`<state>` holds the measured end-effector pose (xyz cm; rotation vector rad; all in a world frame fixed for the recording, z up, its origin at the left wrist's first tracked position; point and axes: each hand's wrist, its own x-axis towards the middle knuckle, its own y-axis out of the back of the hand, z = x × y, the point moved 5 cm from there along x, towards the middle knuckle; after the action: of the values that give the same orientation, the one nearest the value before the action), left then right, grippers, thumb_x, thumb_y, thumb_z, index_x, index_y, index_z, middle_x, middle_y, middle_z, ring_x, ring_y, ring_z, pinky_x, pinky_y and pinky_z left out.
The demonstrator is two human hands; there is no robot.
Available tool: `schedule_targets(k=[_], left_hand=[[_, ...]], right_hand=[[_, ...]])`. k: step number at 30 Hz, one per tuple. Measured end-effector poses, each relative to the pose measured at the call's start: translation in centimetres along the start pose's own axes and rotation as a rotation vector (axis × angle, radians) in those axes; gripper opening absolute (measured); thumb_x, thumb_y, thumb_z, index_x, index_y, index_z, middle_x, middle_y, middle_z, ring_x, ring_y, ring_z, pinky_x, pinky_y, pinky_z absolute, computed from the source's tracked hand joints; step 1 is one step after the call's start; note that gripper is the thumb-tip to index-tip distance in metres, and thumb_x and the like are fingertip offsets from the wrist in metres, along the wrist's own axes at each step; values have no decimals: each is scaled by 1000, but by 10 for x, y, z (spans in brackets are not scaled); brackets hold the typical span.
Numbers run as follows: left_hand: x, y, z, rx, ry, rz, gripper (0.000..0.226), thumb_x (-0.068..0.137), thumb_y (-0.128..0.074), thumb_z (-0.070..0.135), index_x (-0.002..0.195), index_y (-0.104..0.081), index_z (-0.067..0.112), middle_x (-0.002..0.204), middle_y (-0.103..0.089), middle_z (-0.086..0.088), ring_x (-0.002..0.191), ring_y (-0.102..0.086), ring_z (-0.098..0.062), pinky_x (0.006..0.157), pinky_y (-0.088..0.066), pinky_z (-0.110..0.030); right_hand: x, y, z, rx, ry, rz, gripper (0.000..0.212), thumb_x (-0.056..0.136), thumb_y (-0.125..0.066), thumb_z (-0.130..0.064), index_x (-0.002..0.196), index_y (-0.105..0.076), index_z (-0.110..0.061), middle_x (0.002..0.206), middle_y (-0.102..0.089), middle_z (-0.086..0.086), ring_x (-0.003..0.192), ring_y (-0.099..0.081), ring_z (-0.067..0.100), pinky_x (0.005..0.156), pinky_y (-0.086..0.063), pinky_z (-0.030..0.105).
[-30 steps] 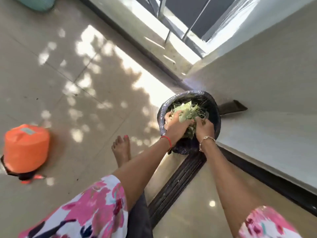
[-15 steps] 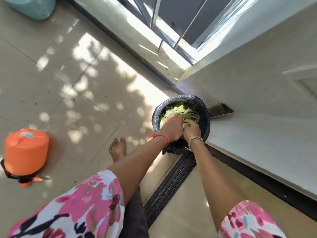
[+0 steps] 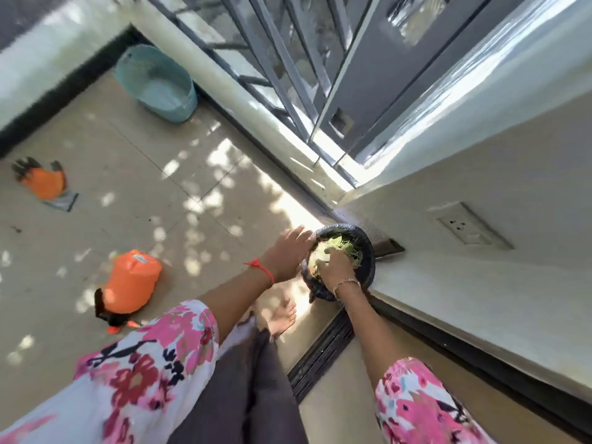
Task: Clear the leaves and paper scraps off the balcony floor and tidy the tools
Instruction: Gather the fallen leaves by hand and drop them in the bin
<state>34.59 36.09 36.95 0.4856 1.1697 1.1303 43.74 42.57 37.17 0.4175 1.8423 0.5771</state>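
Balcony floor point(image 3: 134, 161): pale tiles, dappled with sun patches; small dark specks scattered at the left.
Wall point(image 3: 480, 299): cream surface on the right, carrying a socket plate point(image 3: 464, 227).
Railing point(image 3: 272, 68): grey metal bars above a low ledge along the far edge of the floor.
Basket point(image 3: 160, 84): teal, standing on the floor in the far corner below the ledge.
Orange container point(image 3: 129, 280): lying on the floor to the left, well apart from the bin.
Glove point(image 3: 41, 181): orange with dark fingers, flat on the floor at the far left.
Bin point(image 3: 365, 270): round, lined with a black bag, standing on the floor against the wall corner.
Leaves and paper scraps point(image 3: 333, 246): pale green and white, piled inside the bin.
Left hand point(image 3: 288, 251): fingers spread wide, holding nothing, at the left rim of the bin; red thread at the wrist.
Right hand point(image 3: 334, 267): palm down on the pile inside the bin, fingers curled; whether it grips any scraps cannot be told; thin bracelet at the wrist.
Bare foot point(image 3: 283, 317): on the floor just beside the bin.
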Motion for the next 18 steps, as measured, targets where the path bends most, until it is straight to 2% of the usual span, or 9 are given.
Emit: schedule_targets(k=[2,4,7,9,11,13,14,15,18], left_hand=[[-38,31,-8,47,30,10,62,93,-46,16,147,-16,8,155,-13,-11,144,-7,-26,116,-11,-39],[-83,67,-17,58,83,61,59,95,-40,10,147,-15,8,156,-13,-10,145,-6,-24,117,-7,-38],[-143,120,-36,-23,252,189,58,93,-37,-2,147,-18,8,157,-12,-7,146,-2,-23,118,0,-36],[-184,150,-47,-43,329,295,55,90,-41,-1,143,-27,8,155,-18,-7,146,-8,-23,118,-6,-36],[-225,174,-52,-56,426,345,57,83,-57,6,136,-37,8,147,-34,-10,139,-30,-26,111,-25,-35],[-265,187,-58,-49,500,501,71,55,-82,21,118,-48,13,118,-62,-7,111,-61,-22,91,-48,-31],[-285,192,-59,-37,550,584,74,45,-84,29,109,-50,17,105,-68,-2,97,-68,-19,82,-52,-28],[-304,197,-55,-25,598,639,70,44,-80,37,106,-50,20,101,-68,2,91,-69,-15,80,-52,-25],[-349,191,-41,-60,790,712,72,47,-72,57,106,-44,28,103,-65,15,91,-66,-3,84,-42,-19]], right_hand=[[-30,9,-39,-69,70,-39,33,97,-42,-20,120,-52,0,127,-54,15,117,-50,27,90,-38,27],[-63,14,-83,-162,164,-97,35,96,-42,-19,124,-49,1,131,-51,16,120,-47,27,94,-36,28],[-110,17,-147,-275,333,-151,38,97,-42,-19,129,-44,0,135,-46,15,125,-42,26,97,-31,27],[-142,21,-190,-341,469,-148,39,97,-43,-21,131,-42,-3,137,-45,14,126,-41,24,99,-30,26],[-169,22,-227,-394,597,-134,39,97,-44,-21,131,-42,-4,136,-45,15,126,-42,24,100,-30,27],[-198,21,-259,-491,743,-124,37,97,-42,-21,130,-42,-4,134,-44,14,125,-41,24,101,-29,27],[-210,18,-276,-565,830,-113,37,98,-41,-22,130,-41,-4,134,-43,13,125,-41,23,102,-28,27],[-221,16,-288,-632,909,-113,38,98,-40,-23,131,-40,-5,135,-43,12,125,-41,23,103,-29,28],[-258,2,-315,-775,1124,-121,37,98,-39,-24,131,-40,-6,136,-41,12,125,-42,23,104,-31,30]])
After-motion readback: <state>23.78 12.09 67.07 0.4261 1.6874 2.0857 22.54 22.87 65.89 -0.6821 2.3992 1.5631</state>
